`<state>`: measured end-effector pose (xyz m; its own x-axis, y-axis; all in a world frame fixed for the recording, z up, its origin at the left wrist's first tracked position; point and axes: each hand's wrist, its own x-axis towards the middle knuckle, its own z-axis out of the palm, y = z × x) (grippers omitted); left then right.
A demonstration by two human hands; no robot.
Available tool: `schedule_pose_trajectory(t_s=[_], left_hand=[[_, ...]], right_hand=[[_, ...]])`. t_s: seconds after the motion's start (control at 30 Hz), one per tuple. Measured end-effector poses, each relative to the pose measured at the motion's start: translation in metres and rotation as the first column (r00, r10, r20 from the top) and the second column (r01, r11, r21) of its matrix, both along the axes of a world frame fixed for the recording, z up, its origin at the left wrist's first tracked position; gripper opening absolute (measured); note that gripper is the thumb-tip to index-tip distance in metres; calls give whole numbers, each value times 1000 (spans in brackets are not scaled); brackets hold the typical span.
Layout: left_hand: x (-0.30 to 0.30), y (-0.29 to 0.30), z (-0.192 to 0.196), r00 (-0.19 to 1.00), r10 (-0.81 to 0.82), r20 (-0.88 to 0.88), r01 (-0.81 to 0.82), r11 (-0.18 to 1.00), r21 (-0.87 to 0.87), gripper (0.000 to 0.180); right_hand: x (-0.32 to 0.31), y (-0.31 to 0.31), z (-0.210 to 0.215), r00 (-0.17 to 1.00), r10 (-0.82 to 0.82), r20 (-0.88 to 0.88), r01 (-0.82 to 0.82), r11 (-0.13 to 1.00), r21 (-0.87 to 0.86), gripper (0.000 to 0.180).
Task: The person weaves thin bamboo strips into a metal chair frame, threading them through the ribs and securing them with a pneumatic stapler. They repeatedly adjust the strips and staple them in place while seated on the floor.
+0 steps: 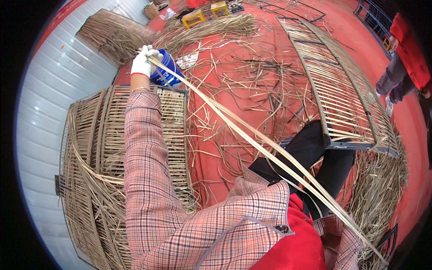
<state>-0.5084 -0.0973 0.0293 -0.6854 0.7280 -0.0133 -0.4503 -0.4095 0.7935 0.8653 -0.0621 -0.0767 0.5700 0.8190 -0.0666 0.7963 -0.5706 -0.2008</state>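
Note:
My left hand (145, 60), in a white glove with a red cuff, reaches far forward and is closed round one end of a bundle of long pale reed strips (252, 135). The strips stretch diagonally across my body to the lower right, past my black-trousered legs. My right hand does not show; only part of its plaid sleeve (350, 240) is seen near the lower edge. Beside my left hand stands a blue bucket (176, 67). A metal frame wound with pale strips (330, 90) stands by my knees, on the right.
Another strip-woven frame (108, 153) lies to my left, near a white corrugated wall (49, 112). Loose strips (261, 85) litter the red floor. Bundled reeds (225, 28) and yellow stools (193, 19) are at the back. Reeds (375, 193) also lie at right. A person (407, 58) stands at far right.

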Motion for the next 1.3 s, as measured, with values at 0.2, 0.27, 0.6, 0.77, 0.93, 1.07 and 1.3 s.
schedule_pose_trajectory(t_s=[0.2, 0.27, 0.6, 0.77, 0.93, 1.07, 1.3], left_hand=[[-4, 67, 4, 992, 63, -107, -79, 985, -153, 30], [8, 106, 16, 968, 119, -223, -171, 958, -231, 28], [106, 249, 9, 63, -758, -650, -510, 535, -674, 77], [314, 257, 26, 338, -545, -768, 267, 838, -477, 57], [526, 220, 57, 118, 304, -945, 335, 884, 326, 31], [572, 208, 37, -97, -28, -995, 473, 878, -71, 44], [552, 211, -53, -331, -182, -926, 490, 805, -333, 36]], right_hand=[[-72, 44, 10, 747, 180, -640, 5, 961, 276, 36], [-118, 78, 27, 605, 256, -754, 28, 939, 342, 34], [-381, 208, 174, 545, 559, -625, -274, 823, 498, 22], [-495, 271, 195, 380, 911, -163, -832, 413, 370, 26], [-607, 265, 199, 270, 882, -386, -928, 346, 141, 32], [-622, 235, 165, -112, 906, -407, -928, 51, 368, 31], [-569, 205, 78, 105, 619, -778, -820, 496, 284, 30]])
